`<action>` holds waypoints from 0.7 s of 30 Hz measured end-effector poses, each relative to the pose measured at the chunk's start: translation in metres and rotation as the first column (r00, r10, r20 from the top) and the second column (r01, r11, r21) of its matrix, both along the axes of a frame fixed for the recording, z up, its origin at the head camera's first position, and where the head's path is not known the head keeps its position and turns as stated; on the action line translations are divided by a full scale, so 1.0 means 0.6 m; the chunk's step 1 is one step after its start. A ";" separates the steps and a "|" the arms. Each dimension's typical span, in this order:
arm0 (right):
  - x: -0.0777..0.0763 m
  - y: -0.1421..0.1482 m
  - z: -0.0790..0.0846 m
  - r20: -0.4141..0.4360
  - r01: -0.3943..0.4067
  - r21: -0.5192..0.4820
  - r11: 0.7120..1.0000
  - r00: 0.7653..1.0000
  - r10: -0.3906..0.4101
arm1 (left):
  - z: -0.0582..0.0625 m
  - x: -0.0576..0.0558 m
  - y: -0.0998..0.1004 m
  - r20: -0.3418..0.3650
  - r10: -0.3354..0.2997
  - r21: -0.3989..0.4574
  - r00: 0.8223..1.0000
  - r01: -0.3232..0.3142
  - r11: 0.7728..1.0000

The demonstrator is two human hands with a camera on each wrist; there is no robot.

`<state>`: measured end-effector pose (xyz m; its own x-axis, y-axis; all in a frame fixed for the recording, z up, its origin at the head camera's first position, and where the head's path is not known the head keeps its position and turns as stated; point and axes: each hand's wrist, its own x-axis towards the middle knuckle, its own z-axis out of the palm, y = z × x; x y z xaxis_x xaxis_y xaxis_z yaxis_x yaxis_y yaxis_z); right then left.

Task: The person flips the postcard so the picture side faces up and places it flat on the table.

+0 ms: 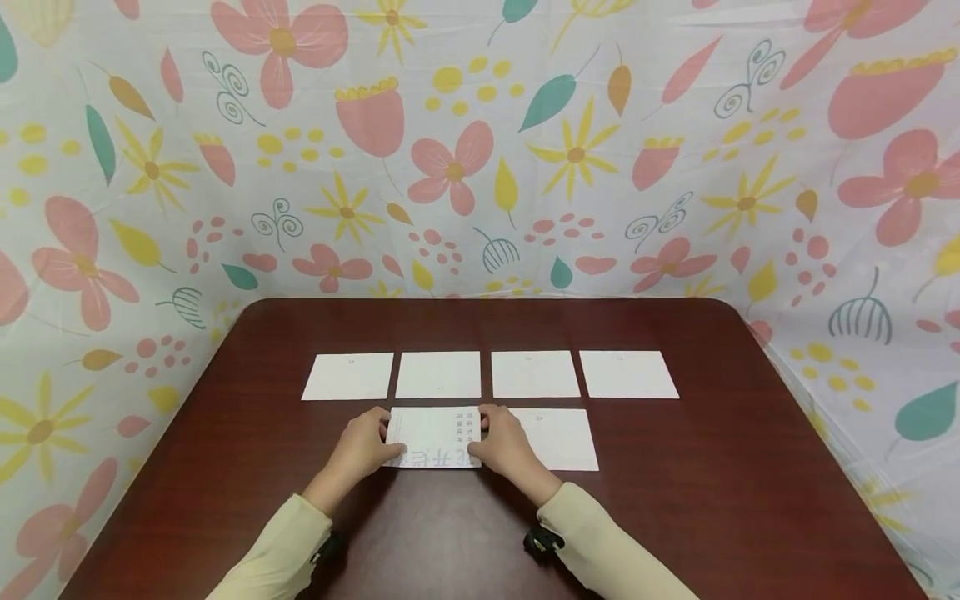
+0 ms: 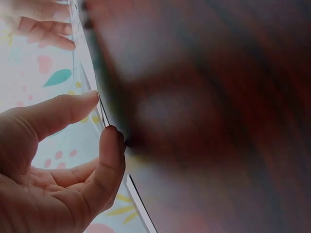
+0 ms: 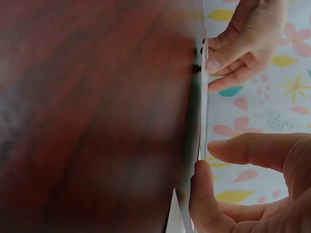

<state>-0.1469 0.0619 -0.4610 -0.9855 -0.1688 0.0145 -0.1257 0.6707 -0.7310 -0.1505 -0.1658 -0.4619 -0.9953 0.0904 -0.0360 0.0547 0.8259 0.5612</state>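
Note:
A white card [image 1: 431,429] with printed characters lies between my two hands in the head view, larger bluish ones along its near edge. My left hand [image 1: 363,443] pinches its left edge between thumb and fingers. At the opposite edge, my right hand [image 1: 508,443] pinches it the same way. Seen edge-on in the right wrist view, the thin card [image 3: 204,107] appears raised slightly off the tabletop. Just right of it, partly behind my right hand, another white card [image 1: 562,440] lies flat.
Several white cards form a row beyond my hands, from the leftmost card [image 1: 348,377] to the rightmost card [image 1: 628,374]. They lie on a dark reddish-brown table [image 1: 720,500]. A flower-patterned cloth [image 1: 480,100] hangs behind the far table edge.

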 end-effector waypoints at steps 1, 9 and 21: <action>0.000 -0.001 0.001 0.002 -0.005 0.010 1.000 1.000 0.005 | 0.000 0.000 0.001 0.002 0.001 -0.001 1.000 -0.001 1.000; -0.006 -0.012 -0.003 0.014 -0.028 0.079 0.996 1.000 0.027 | -0.001 -0.004 0.005 0.002 -0.008 -0.034 1.000 0.008 0.999; -0.014 -0.021 -0.009 0.053 -0.041 0.176 0.984 0.998 0.032 | 0.004 -0.007 0.008 -0.002 -0.044 -0.105 0.999 0.044 0.994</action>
<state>-0.1552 0.0491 -0.4661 -0.9775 -0.2001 -0.0674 -0.1190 0.7857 -0.6070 -0.1546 -0.1612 -0.4597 -0.9906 0.1300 -0.0432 0.0945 0.8769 0.4713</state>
